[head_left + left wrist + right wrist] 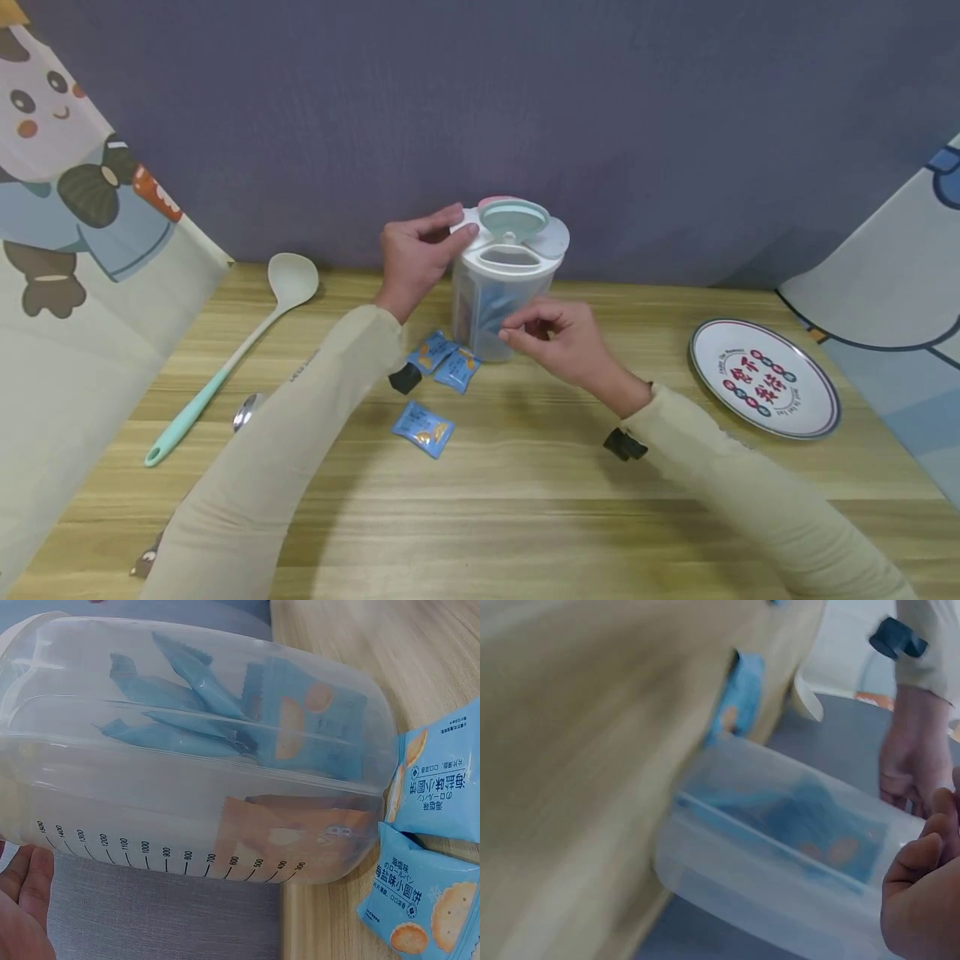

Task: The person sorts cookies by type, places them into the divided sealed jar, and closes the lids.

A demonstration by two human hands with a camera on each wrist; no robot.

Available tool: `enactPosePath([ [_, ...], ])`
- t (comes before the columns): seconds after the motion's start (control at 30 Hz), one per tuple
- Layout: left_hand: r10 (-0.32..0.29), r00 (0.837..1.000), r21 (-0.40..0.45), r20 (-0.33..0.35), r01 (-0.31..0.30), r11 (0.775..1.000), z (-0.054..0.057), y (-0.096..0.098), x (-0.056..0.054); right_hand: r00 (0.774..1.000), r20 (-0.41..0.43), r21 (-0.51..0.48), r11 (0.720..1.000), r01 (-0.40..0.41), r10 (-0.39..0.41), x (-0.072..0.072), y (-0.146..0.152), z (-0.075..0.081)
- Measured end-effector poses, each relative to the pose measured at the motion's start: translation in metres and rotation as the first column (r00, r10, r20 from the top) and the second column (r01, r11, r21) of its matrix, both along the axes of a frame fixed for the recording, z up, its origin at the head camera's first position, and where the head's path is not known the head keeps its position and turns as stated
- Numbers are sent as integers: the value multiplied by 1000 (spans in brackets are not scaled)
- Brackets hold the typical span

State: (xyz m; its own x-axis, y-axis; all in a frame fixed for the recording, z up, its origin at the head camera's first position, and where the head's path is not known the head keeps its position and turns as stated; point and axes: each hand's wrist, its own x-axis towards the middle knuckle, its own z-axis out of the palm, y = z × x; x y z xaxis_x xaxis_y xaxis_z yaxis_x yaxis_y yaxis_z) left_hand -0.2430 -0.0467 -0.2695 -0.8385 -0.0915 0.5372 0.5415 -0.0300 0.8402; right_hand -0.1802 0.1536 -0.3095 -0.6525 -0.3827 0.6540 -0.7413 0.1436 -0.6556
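Observation:
A translucent storage canister [501, 292] with a white lid [551, 239] stands upright against the back wall. On its lid a teal flap [515, 218] looks tilted up. My left hand [416, 254] grips the lid's left edge between thumb and fingers. My right hand [558, 337] is in front of the canister, fingers loosely curled, with nothing visible between thumb and forefinger. Inside, blue biscuit packets [319, 712] and orange packets [292, 832] lie in separate compartments. Two more blue packets [442, 776] lie by the canister's base; another blue packet [423, 429] lies nearer me.
To the left lies a white ladle [288, 283] with a teal handle. A shiny metal piece [246, 412], partly hidden by my left sleeve, is near it. At the right stands a round plate [806, 400] with red lettering. A dark wall [637, 125] closes the back.

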Motion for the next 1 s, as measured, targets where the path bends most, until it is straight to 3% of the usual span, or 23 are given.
enactPosePath([
  [0.27, 0, 1000, -3, 3, 0, 1000, 0, 0, 0, 994, 105, 141, 990, -7, -8, 19, -17, -8],
  [0.4, 4, 1000, -2, 6, -4, 1000, 1, 0, 0, 985, 170, 198, 980, 3, -38, 13, -19, -31],
  [0.6, -5, 1000, -2, 6, 5, 1000, 2, 0, 0, 981, 184, 267, 964, 2, -53, 4, -20, -64],
  [0.83, -3, 1000, 11, 7, 3, 1000, 1, 0, -2, 975, 220, 359, 930, -80, -1, 12, -29, -70],
  [1.0, -4, 1000, 2, 10, 4, 1000, 1, -1, -2, 969, 237, 409, 912, -39, -65, 10, -30, -72],
])
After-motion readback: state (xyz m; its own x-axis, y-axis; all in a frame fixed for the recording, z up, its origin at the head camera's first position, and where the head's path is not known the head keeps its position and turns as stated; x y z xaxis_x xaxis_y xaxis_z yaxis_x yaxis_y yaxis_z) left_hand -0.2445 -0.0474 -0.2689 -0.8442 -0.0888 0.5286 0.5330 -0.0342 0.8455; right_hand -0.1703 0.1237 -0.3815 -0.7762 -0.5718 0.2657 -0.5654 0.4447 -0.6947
